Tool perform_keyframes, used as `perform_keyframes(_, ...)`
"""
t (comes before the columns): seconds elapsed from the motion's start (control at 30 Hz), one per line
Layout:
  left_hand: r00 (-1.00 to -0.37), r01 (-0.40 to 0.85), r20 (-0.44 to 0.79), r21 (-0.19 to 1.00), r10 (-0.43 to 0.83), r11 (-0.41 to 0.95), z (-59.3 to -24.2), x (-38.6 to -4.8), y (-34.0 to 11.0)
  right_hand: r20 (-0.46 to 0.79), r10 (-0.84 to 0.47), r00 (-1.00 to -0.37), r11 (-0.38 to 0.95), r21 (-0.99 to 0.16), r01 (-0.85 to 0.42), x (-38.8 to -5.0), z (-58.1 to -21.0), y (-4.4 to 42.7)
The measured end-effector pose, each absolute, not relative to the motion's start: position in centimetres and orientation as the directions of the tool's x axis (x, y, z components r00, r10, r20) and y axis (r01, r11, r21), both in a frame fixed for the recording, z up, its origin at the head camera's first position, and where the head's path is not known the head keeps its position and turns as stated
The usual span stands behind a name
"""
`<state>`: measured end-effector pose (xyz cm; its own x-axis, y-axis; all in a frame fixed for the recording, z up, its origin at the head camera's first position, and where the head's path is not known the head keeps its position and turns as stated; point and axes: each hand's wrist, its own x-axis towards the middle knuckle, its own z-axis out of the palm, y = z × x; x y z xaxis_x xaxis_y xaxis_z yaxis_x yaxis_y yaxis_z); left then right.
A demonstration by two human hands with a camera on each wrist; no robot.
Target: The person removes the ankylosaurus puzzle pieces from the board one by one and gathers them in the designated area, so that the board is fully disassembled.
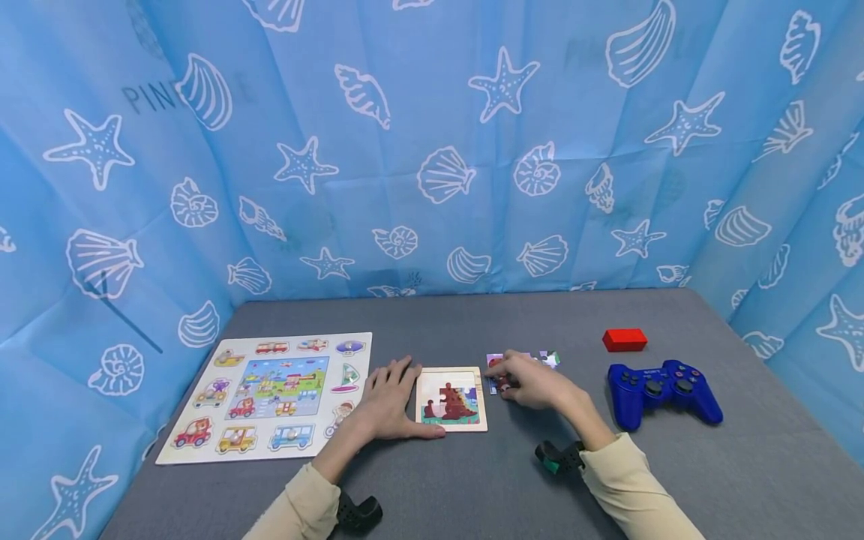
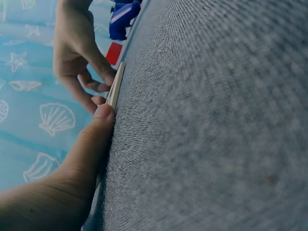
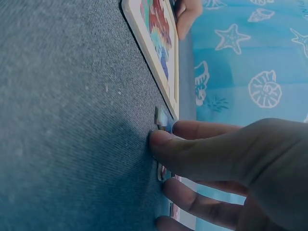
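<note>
A small wooden puzzle tray [image 1: 451, 430] lies flat mid-table, its lower part filled with pieces showing a brown dinosaur. My left hand [image 1: 388, 401] is spread at its left side, thumb along the near edge and fingertips by the far left corner. In the left wrist view the thumb [image 2: 91, 144] touches the tray's edge. To the tray's right, my right hand [image 1: 533, 381] reaches down over loose jigsaw pieces [image 1: 550, 358]. The right wrist view shows thumb and index finger pinching a jigsaw piece [image 3: 162, 117] at table level, mostly hidden by the thumb.
A larger vehicle puzzle board [image 1: 283, 452] lies at the left, close to my left hand. On the right are a red block [image 1: 624, 340] and a blue game controller [image 1: 664, 391]. A blue shell-print curtain [image 1: 432, 150] hangs behind the grey table [image 1: 466, 487].
</note>
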<state>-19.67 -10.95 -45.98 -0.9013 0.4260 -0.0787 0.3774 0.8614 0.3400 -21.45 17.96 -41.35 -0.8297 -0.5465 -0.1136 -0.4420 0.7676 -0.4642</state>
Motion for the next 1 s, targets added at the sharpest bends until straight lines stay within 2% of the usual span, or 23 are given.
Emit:
perform_keyframes(0.43, -0.898, 0.411, -0.016, 0.324, 0.439, 0.852, -45.4, -19.4, -11.0, -0.095, -0.549, -0.830, 0.773, -0.437, -0.461, -21.5, -41.3, 18.1)
perform_keyframes(0.7, -0.899, 0.382, -0.068, 0.358, 0.432, 0.852, -44.8, -19.6, -11.4, -0.069, -0.547, -0.834, 0.769, -0.434, -0.469, -21.5, -41.4, 18.3)
perform_keyframes(1.0, -0.907, 0.364, -0.071, 0.365, 0.416, 0.857, -44.9, -19.7, -11.3, -0.073, -0.547, -0.834, 0.766, -0.446, -0.464, -21.4, -41.3, 18.4)
